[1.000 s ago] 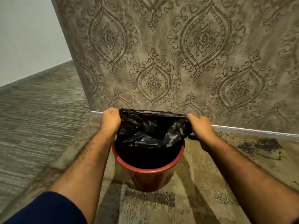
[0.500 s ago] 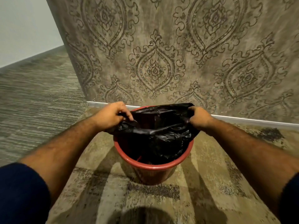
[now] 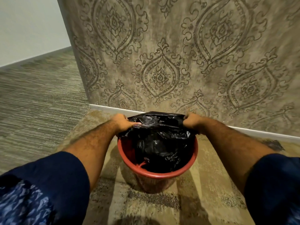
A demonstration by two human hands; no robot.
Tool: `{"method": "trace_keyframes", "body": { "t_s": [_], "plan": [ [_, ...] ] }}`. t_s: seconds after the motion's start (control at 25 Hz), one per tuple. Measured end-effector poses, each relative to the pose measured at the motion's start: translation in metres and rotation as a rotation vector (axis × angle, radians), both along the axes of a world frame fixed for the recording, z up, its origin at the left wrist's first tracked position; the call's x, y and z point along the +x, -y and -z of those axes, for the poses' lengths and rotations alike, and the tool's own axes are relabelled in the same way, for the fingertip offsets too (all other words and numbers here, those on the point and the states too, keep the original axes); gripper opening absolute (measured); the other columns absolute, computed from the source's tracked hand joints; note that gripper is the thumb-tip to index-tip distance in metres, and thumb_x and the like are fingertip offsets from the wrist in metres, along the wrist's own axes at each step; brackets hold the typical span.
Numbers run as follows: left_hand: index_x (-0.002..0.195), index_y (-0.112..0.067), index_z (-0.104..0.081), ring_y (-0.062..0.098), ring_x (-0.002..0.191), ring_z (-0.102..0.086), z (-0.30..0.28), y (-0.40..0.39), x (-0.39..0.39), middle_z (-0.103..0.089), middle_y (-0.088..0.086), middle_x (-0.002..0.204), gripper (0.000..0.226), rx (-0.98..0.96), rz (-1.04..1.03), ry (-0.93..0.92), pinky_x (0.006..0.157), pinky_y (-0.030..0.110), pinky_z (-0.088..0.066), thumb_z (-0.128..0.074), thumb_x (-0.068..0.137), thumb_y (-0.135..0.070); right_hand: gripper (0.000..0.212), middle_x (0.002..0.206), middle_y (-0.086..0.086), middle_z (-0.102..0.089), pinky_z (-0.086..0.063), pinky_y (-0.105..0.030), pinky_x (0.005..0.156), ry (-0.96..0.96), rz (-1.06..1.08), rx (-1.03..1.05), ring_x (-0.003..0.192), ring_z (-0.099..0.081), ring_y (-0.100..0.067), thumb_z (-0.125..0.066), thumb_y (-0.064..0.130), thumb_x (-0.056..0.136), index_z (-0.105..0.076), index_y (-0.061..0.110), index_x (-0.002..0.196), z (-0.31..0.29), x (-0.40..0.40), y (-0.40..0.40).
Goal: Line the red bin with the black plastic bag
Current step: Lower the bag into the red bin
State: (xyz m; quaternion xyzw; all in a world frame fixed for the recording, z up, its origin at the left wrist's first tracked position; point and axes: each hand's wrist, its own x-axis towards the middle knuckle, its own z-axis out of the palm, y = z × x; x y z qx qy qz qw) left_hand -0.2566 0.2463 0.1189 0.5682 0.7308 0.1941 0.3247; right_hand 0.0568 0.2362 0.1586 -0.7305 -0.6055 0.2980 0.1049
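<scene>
The fingertips of the left hand (image 3: 123, 123) are tucked under the folded edge of the black plastic bag (image 3: 159, 140), so how they pinch it cannot be seen; the same holds for the right hand (image 3: 191, 121), whose fingers curl out of sight behind the plastic. Between the two grips, the far rim of the red bin (image 3: 155, 175) is covered by the bag. Below the grips, the bin's floor is hidden under crumpled plastic. Both upper arms, in dark blue sleeves (image 3: 48, 181), are cut off by the lower edge.
</scene>
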Motion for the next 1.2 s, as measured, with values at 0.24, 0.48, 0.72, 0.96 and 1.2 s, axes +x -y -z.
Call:
{"method": "trace_keyframes", "body": {
  "t_s": [0.24,0.48,0.72,0.96,1.2],
  "plan": [
    [0.14,-0.005,-0.063,0.028,0.112,-0.074,0.004,0.007,0.002,-0.074,0.014,0.129,0.061,0.029,0.121,0.245,0.099,0.036,-0.061,-0.085,0.083,-0.002,0.026,0.105,-0.018,-0.078,-0.062,-0.032,0.06,-0.156,-0.024,-0.022,0.083,-0.075,-0.03,-0.062,0.003,0.096,-0.076,0.009,0.117,0.008,0.01,-0.003],
    [0.137,-0.012,-0.067,0.028,0.111,-0.075,-0.006,0.005,0.013,-0.076,0.01,0.126,0.072,-0.022,0.089,0.361,0.106,0.045,-0.059,-0.093,0.07,-0.014,0.009,0.082,-0.011,-0.068,-0.047,-0.029,0.061,-0.262,-0.005,0.045,0.071,-0.061,-0.021,-0.068,0.003,0.09,-0.071,0.009,0.083,0.017,0.0,-0.009],
    [0.085,-0.01,-0.073,0.009,0.047,-0.072,-0.004,0.029,0.011,-0.078,0.001,0.061,0.017,-0.265,0.042,0.479,0.047,0.02,-0.058,-0.076,0.095,-0.024,0.019,0.078,-0.012,-0.072,-0.046,-0.021,0.052,-0.259,0.055,-0.135,0.058,-0.065,-0.022,-0.063,0.006,0.085,-0.072,0.008,0.102,0.042,0.03,0.015],
    [0.128,-0.028,-0.069,0.013,0.083,-0.074,0.013,0.068,-0.026,-0.082,0.003,0.114,0.073,-0.131,0.068,0.622,0.079,0.033,-0.058,-0.092,0.06,-0.02,0.115,0.138,-0.004,-0.073,-0.058,-0.057,0.106,-0.692,-0.035,0.01,0.116,-0.075,-0.022,-0.093,0.0,0.065,-0.04,0.031,0.162,0.049,0.064,0.068],
    [0.154,-0.032,-0.046,0.015,0.132,-0.061,0.028,0.119,-0.037,-0.057,-0.002,0.152,0.104,0.173,0.17,0.306,0.104,0.043,-0.055,-0.098,0.065,-0.041,0.121,0.162,0.008,-0.038,-0.045,-0.043,0.119,-0.298,-0.26,0.427,0.145,-0.047,-0.013,-0.096,0.061,0.063,-0.037,0.036,0.166,0.064,0.082,0.126]
  ]
}}
